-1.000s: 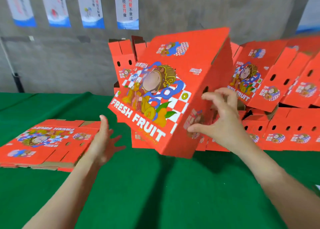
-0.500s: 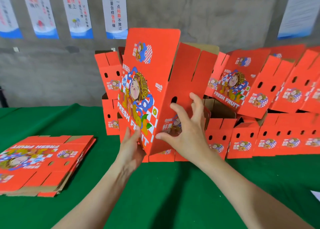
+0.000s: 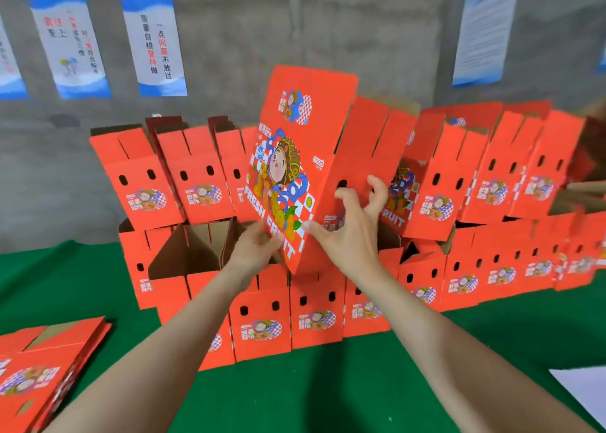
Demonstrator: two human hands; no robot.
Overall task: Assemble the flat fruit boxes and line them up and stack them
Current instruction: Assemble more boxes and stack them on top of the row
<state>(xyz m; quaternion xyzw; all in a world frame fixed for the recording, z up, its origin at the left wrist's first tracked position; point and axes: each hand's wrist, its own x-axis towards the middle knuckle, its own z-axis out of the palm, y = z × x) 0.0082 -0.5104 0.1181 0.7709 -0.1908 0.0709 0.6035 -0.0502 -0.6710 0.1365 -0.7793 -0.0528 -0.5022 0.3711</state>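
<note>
An assembled red fruit box (image 3: 292, 157) printed "FRESH FRUIT" stands on end in the air, tilted, in front of the stacked boxes. My left hand (image 3: 254, 249) grips its lower left edge. Against the box's side panel lies my right hand (image 3: 351, 227), thumb on the corner and fingers curled near a vent hole. Behind it, assembled boxes stand in a lower row (image 3: 259, 314) on the table and an upper row (image 3: 196, 173) on top. A pile of flat boxes (image 3: 42, 373) lies at the lower left.
The green table cover (image 3: 328, 390) spreads in front of the stack. More stacked boxes (image 3: 498, 177) run off to the right. A white sheet (image 3: 583, 390) lies at the right edge. A grey wall with posters (image 3: 154, 42) stands behind.
The box has turned from lying slanted to standing on end and has risen toward the stack. My left hand came from open air onto its lower edge.
</note>
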